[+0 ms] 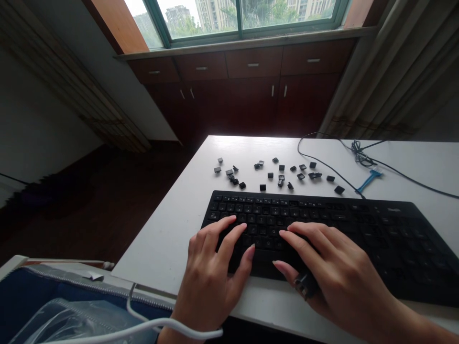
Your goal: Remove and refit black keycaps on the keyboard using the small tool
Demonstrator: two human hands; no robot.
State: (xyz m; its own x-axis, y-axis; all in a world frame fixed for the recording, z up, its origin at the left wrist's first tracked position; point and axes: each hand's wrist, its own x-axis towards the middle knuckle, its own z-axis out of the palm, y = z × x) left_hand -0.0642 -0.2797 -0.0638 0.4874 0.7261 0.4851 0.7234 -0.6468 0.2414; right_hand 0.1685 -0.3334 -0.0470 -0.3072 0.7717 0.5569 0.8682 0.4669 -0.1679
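Observation:
A black keyboard (263, 270) lies at the front of a white table, with several key positions lacking their caps. My left hand (215, 267) rests over its left part, fingers spread and touching the keys, holding nothing. Over the middle keys, my right hand (333, 267) has its index and middle fingers stretched onto the keyboard. A small black piece that looks like a keycap (306, 285) is tucked between my right thumb and palm; my hand partly hides it. Loose black keycaps (263, 187) are scattered on the table behind the keyboard.
A blue plastic tool (369, 180) lies behind the keyboard beside a bundled black cable (362, 155). At the lower left, a white cable (143, 329) crosses a dark blue bag (21, 291) beside the white table (158, 243). Brown cabinets (236, 105) stand under the window.

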